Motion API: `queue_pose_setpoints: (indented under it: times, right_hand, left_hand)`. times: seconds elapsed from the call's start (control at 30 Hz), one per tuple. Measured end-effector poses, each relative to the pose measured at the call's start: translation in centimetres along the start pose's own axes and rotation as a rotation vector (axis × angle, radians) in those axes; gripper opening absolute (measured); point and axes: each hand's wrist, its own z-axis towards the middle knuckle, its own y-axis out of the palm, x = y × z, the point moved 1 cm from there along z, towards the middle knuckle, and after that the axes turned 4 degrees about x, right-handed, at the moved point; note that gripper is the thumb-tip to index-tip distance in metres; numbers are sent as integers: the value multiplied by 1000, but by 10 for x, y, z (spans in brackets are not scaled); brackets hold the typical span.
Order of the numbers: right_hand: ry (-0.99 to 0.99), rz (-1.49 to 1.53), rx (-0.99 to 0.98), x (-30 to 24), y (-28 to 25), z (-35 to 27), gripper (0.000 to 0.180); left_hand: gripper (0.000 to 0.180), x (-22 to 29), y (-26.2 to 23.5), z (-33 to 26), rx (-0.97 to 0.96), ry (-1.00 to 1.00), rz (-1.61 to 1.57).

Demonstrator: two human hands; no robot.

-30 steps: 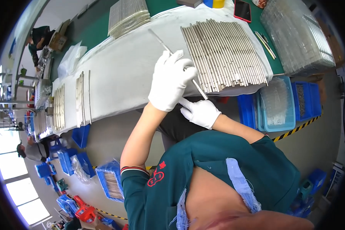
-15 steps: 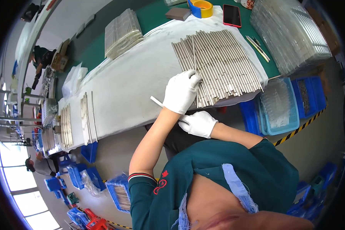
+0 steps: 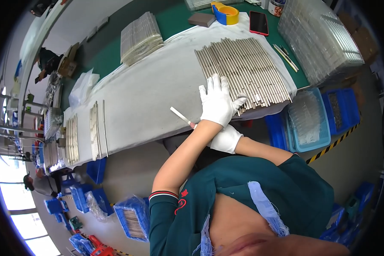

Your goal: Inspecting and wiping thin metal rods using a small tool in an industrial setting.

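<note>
My left hand (image 3: 218, 102), in a white glove, rests palm down with fingers spread over the left front part of a bed of thin silvery metal rods (image 3: 251, 68). The rods lie side by side on a white cloth (image 3: 158, 81), their near ends uneven. Under my left wrist, my right hand (image 3: 226, 138), also gloved, is closed around a slim white stick (image 3: 180, 115). One bare fingertip shows beside the stick. My left forearm crosses over the right hand and hides part of it.
Smaller rod groups (image 3: 94, 132) lie at the cloth's left. Clear plastic trays (image 3: 141, 38) are stacked behind; a taller wrapped stack (image 3: 320, 42) stands right. A tape dispenser (image 3: 230, 19), a phone (image 3: 259, 23) and pens (image 3: 286, 57) lie farther back. Blue bins (image 3: 343, 109) sit below right.
My left hand has let go of the single rod it pinched over the bed, and its fingers have spread flat on the rods. The right hand keeps the white stick.
</note>
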Motion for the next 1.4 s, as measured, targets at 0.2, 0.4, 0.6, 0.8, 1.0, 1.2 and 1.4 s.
queue_pose_setpoints:
  times: [0.2,0.4,0.6,0.8,1.0,1.2,1.4]
  right_hand:
    - [30,-125,-8,-3,-1,0,36]
    - [199,194,98,-15,-18,1,44]
    - [529,542,-19,-24,-18,10,59]
    - [545,605,60,-13,-7,11,58]
    - [569,600,57,-18,-6,18,57]
    - [565,606,93,-18,0,16,57]
    - [554,586,114,-20,1,17,57]
  left_hand:
    - [74,-20,-11,2,99,74,-264]
    - [69,-143,-68,-19,281,-92,258]
    - [67,-325,-102,-119,217,-657,710]
    - [41,-337,-90,-148,297,-674,673]
    - [26,-326,-92,-123,336,-554,651]
    - [21,-323,-85,-84,248,-629,577]
    - [22,-258,-74,-85,287,-604,299]
